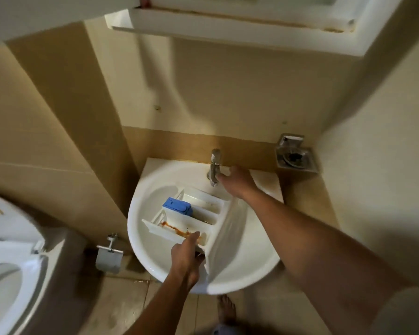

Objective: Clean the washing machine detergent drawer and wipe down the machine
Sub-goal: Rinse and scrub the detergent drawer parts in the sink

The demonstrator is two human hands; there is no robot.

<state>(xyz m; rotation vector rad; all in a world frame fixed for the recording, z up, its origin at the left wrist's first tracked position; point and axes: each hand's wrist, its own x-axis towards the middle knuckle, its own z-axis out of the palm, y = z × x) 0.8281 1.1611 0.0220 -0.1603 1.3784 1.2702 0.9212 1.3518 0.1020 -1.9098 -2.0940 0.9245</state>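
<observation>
Orange residue (177, 229) streaks detergent drawer (203, 213). Drawer out of machine, lying tilted in sink (240, 274). No water visible: cleaning looks barely begun; rinse, scrub, machine wipe-down left. Left hand (186, 252) grips drawer's near corner, fingers curled round edge. Right hand (237, 181) at tap (214, 168), fingertips touching; grip unclear, blurred.

The left hand (184, 256) grips the stained detergent drawer (205, 215) lying in the sink (242, 269). The right hand (237, 182) touches the tap (214, 165).
</observation>
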